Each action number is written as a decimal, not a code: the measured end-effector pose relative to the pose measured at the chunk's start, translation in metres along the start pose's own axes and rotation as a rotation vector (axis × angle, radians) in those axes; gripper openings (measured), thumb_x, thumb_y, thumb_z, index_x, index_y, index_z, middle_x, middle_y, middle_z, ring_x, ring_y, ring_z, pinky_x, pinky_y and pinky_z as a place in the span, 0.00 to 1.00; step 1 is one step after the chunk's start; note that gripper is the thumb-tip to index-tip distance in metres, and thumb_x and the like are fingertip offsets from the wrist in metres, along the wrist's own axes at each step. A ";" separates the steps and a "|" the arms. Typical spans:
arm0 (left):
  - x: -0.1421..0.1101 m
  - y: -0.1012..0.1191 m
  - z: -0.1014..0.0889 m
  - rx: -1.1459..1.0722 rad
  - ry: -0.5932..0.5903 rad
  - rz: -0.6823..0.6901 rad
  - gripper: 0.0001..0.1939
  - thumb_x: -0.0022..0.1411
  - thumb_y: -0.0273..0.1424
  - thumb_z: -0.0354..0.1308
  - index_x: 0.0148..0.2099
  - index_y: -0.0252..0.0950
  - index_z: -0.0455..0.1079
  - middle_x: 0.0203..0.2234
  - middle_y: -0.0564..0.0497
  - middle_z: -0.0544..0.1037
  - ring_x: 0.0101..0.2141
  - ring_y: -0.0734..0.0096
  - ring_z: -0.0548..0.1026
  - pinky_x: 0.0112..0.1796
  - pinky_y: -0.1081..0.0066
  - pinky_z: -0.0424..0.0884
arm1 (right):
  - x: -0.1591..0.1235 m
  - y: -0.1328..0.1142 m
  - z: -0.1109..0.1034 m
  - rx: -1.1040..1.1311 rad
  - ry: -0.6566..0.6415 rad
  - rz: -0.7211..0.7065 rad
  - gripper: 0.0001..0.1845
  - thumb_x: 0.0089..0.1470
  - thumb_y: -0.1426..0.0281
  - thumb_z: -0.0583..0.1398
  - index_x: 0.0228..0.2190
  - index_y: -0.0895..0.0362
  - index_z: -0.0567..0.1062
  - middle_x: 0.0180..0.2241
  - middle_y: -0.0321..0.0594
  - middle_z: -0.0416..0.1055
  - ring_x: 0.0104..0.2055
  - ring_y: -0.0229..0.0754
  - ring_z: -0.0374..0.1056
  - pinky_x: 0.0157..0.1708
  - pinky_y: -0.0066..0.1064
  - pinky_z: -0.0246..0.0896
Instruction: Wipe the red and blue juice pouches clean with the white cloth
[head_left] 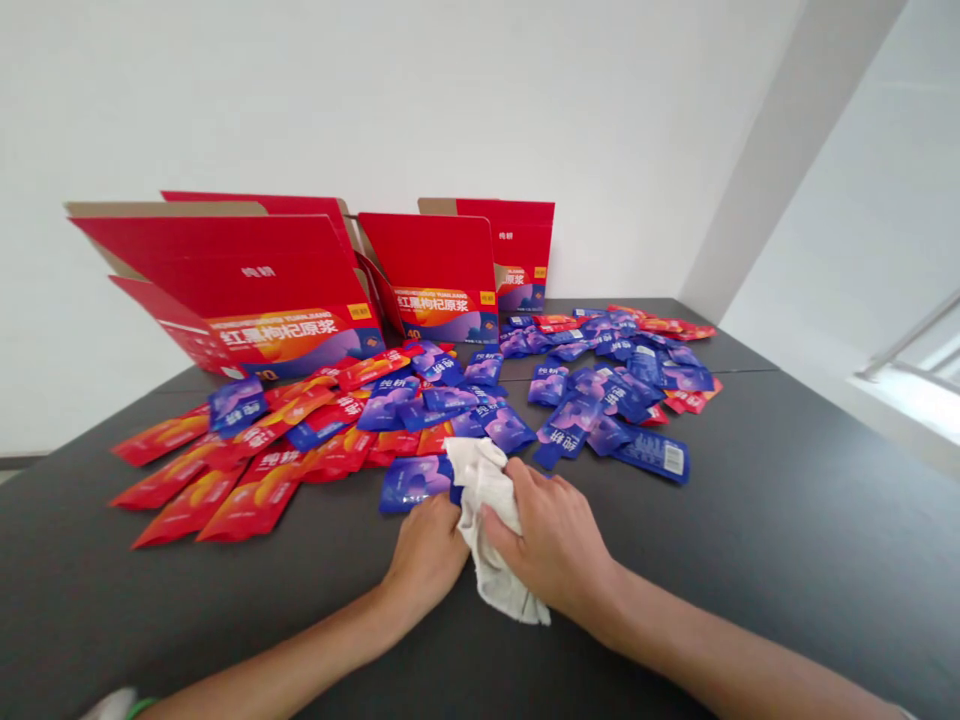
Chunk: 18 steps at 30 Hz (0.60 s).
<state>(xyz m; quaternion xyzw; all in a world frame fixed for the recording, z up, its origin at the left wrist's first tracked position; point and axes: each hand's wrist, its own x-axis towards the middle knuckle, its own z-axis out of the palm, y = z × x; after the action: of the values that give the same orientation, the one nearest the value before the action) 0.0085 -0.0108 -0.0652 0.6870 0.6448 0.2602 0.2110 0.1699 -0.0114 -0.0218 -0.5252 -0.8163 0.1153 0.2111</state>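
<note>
My right hand (559,530) is closed around a crumpled white cloth (491,505), whose lower end hangs down beside the wrist. Right beside it, touching the cloth, my left hand (429,545) has its fingers curled in. A blue-purple pouch (412,482) shows just beyond the left knuckles, and a bit of blue pokes out between that hand and the cloth, so the hand seems to grip a pouch; its fingertips are hidden. Beyond the hands lie piled blue pouches (506,428) and, to the left, overlapping red-orange pouches (255,497).
Several red cartons (270,290) with raised flaps stand along the back left of the dark table (787,540). More blue pouches (652,452) and some red ones (682,328) spread over the right and back. A white wall (375,90) rises behind; a metal rail (915,340) is at right.
</note>
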 end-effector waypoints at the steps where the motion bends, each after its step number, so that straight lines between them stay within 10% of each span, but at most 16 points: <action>1: -0.001 0.000 0.001 0.032 -0.012 -0.003 0.23 0.59 0.44 0.44 0.19 0.40 0.69 0.18 0.46 0.75 0.27 0.57 0.75 0.28 0.65 0.63 | 0.001 0.001 0.000 -0.078 -0.004 0.023 0.14 0.54 0.60 0.53 0.38 0.56 0.66 0.34 0.41 0.72 0.34 0.44 0.68 0.36 0.33 0.55; 13: -0.002 0.017 -0.006 0.376 -0.106 0.006 0.24 0.68 0.39 0.34 0.36 0.35 0.70 0.31 0.45 0.78 0.35 0.63 0.76 0.33 0.71 0.64 | 0.007 0.012 -0.001 -0.267 0.010 0.122 0.18 0.53 0.63 0.54 0.44 0.57 0.64 0.38 0.46 0.71 0.40 0.47 0.68 0.45 0.39 0.54; 18: -0.004 0.016 -0.005 0.448 -0.137 0.048 0.21 0.68 0.36 0.36 0.37 0.35 0.68 0.34 0.45 0.78 0.38 0.61 0.76 0.37 0.68 0.65 | 0.007 0.010 0.002 -0.202 -0.007 -0.040 0.17 0.52 0.63 0.55 0.43 0.56 0.65 0.37 0.44 0.71 0.38 0.46 0.68 0.44 0.37 0.55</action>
<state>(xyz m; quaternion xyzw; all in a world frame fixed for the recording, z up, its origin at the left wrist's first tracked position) 0.0175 -0.0158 -0.0518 0.7479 0.6541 0.0685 0.0900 0.1743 -0.0011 -0.0259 -0.5271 -0.8348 0.0298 0.1563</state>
